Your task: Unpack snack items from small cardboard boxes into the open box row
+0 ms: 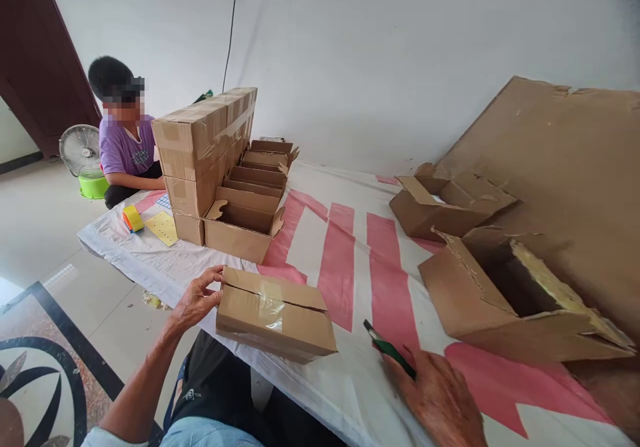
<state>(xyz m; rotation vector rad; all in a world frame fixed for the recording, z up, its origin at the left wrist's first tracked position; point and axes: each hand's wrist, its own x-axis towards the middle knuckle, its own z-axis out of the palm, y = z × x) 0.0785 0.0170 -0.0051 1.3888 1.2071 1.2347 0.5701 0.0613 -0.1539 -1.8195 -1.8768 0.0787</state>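
A small cardboard box (280, 314), its top flaps closed with clear tape across the middle, lies near the front edge of the cloth-covered table. My left hand (195, 304) grips its left end, fingers at the upper corner and thumb on the side. To the right of the box, my right hand (440, 397) rests low over the cloth, closed on a slim green utility knife (387, 347). The knife's dark tip points up and left, apart from the box; its rear end is hidden by the hand.
Taped boxes (200, 140) stand stacked at left, beside a row of open boxes (240, 234). Two open cartons (475, 300) sit at right before a large cardboard sheet (560, 140). A yellow tape roll (133, 219) lies near a seated person (133, 144); a fan (80, 150) stands behind.
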